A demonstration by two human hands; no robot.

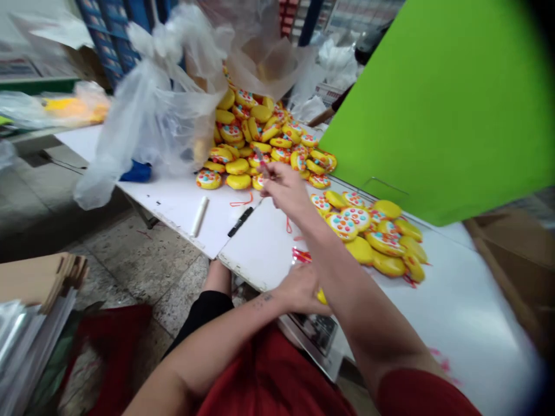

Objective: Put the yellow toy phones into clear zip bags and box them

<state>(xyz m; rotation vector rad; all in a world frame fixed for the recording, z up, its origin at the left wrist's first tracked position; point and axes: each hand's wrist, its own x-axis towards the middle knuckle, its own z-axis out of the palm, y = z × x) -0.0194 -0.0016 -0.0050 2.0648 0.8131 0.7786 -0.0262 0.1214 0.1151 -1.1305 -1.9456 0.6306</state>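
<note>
My right hand (284,188) is stretched across the table, fingers closed around a slim tool (259,155) with a greyish tip and a bit of red near the grip. Blur hides its exact kind. Behind it rises a heap of yellow rounded plastic toys (237,166) whose white faces carry red and blue dots. Close to my body, my left hand (303,287) is curled round a yellow piece (321,296), mostly hidden by the hand and right forearm. Beside the left hand lies a small red-and-clear packet or strip (300,255). A second group of yellow toys (359,250) lies right of my forearm.
On the white table (255,248) lie a black marker (240,221), a white tube (199,216) and an orange cord loop (241,200). A knotted plastic bag (160,115) stands left, a green panel (442,110) right. Flattened cardboard (34,280) is at lower left.
</note>
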